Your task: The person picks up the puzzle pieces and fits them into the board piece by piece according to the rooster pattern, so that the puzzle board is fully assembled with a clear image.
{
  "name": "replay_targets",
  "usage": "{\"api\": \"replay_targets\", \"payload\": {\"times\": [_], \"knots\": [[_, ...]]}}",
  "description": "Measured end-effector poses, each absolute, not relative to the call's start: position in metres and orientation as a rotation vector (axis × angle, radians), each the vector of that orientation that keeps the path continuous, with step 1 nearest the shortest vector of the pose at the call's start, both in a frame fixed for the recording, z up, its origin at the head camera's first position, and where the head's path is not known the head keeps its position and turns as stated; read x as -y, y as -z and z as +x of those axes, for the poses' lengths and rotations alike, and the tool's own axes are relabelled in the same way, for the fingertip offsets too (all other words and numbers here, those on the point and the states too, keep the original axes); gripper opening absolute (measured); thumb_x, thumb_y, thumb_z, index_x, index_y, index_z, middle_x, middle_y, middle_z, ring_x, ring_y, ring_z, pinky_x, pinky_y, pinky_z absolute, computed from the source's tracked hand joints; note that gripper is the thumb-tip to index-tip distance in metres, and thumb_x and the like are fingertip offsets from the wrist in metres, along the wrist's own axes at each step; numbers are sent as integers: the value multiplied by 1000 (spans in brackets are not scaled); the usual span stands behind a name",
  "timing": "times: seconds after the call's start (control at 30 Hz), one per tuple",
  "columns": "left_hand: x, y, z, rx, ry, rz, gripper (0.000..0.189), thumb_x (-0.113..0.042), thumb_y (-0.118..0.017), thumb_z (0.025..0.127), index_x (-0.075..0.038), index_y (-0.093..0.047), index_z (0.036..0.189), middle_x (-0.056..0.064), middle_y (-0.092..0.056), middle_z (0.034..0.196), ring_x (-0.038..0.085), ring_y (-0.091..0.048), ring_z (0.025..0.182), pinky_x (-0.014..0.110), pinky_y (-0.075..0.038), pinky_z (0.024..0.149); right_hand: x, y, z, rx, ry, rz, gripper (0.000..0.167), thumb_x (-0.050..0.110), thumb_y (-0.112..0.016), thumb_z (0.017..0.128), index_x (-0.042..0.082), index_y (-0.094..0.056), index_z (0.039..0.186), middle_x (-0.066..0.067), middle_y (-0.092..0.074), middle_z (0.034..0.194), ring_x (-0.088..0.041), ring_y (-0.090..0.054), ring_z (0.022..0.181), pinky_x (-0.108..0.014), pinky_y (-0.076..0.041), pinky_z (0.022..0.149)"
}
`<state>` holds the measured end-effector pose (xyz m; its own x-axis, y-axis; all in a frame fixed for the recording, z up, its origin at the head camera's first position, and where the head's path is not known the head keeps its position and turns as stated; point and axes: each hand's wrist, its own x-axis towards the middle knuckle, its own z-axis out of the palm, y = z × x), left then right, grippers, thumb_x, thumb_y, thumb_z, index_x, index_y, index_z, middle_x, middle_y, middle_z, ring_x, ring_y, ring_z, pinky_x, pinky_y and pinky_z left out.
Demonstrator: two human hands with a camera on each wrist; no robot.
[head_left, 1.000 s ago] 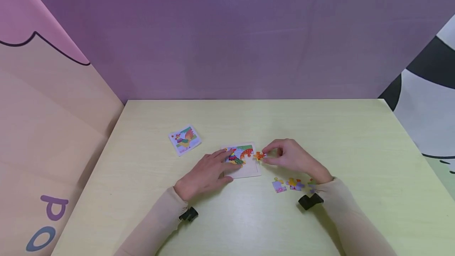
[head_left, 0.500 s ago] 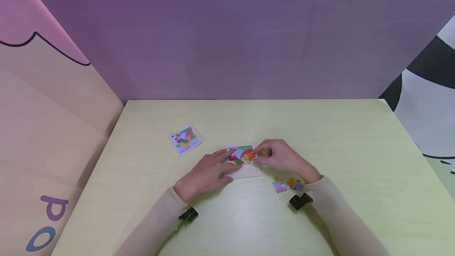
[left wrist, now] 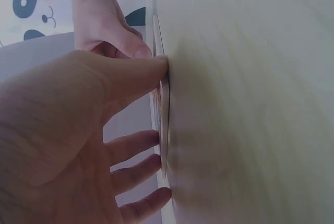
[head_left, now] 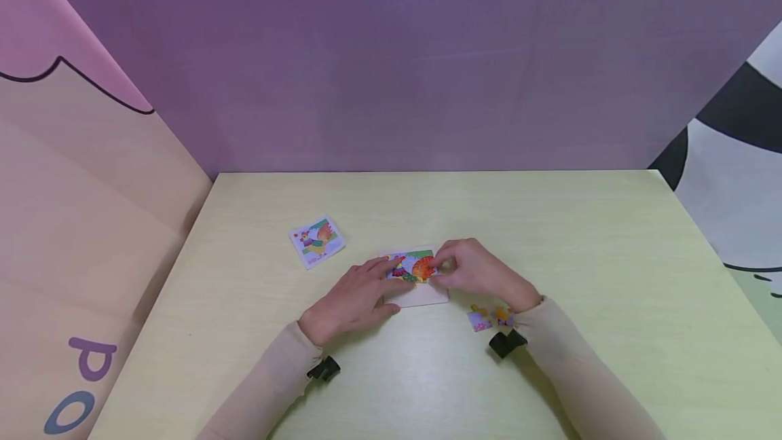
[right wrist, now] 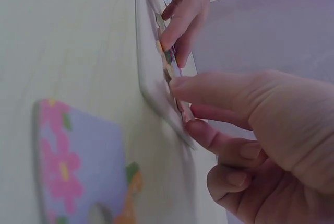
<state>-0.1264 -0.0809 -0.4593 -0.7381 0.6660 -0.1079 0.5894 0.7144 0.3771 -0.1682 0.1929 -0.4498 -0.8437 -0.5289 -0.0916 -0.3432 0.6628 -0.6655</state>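
Note:
A pale puzzle board (head_left: pixel 418 297) lies mid-table, its upper part filled with colourful jigsaw pieces (head_left: pixel 403 269) and its lower strip bare. My left hand (head_left: pixel 357 296) rests on the left side of the board, fingers straight and spread; in the left wrist view the thumb is at the near edge. At the board's right side my right hand (head_left: pixel 479 273) pinches an orange jigsaw piece (right wrist: pixel 183 110) between thumb and fingers, and it sits among the placed pieces. The fingertips partly cover that piece.
A square picture card (head_left: pixel 318 242) with a bird on it lies at the back left. Loose jigsaw pieces, one lilac with pink flowers (right wrist: pixel 86 156) and one yellow and purple (head_left: pixel 503 316), lie beside my right sleeve. A purple wall (head_left: pixel 427 87) stands behind the table.
My right hand has moved left and brought the orange piece from beside the board into the picture. Its sleeve now hides a loose piece seen earlier. The left hand has stayed put.

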Motion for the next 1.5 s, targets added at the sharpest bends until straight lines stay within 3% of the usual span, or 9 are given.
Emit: {"api": "replay_targets", "payload": {"times": [0.4, 0.77, 0.97, 1.1, 1.5], "knots": [[71, 457, -128, -2695, -382, 946, 53, -32, -61, 104, -30, -56, 156, 11, -40, 169, 33, -36, 156, 56, -42, 119, -185, 442, -173, -2605, 812, -700, 18, 14, -82, 90, 6, -85, 106, -8, -78, 112, -23, -68, 102, -41, -57, 94], [67, 453, -129, -2705, -385, 908, 57, -31, -59, 101, -30, -54, 157, 11, -43, 166, 32, -37, 154, 56, -42, 118, -183, 439, -176, -2584, 782, -712, 16, 12, -81, 91, 7, -84, 106, -6, -76, 110, -18, -64, 94, -31, -55, 84], [65, 454, -130, -2721, -364, 897, 62, -32, -60, 101, -31, -47, 162, 11, -42, 166, 32, -38, 153, 55, -43, 117, -182, 436, -178, -2568, 771, -675, 15, 12, -81, 92, 8, -84, 106, -9, -77, 117, -22, -65, 100, -36, -57, 88], [64, 452, -130, -2719, -350, 899, 59, -32, -60, 101, -30, -51, 160, 10, -42, 167, 32, -37, 153, 56, -43, 117, -182, 436, -179, -2565, 773, -639, 18, 13, -83, 92, 8, -84, 109, -8, -77, 118, -24, -66, 105, -41, -58, 93], [63, 454, -128, -2720, -316, 908, 56, -38, -62, 104, -31, -53, 159, 12, -43, 167, 32, -38, 154, 56, -44, 117, -192, 451, -180, -2530, 941, -440, 22, 22, -90, 87, 14, -86, 107, 0, -76, 98, -19, -59, 93, -30, -50, 79]]}}
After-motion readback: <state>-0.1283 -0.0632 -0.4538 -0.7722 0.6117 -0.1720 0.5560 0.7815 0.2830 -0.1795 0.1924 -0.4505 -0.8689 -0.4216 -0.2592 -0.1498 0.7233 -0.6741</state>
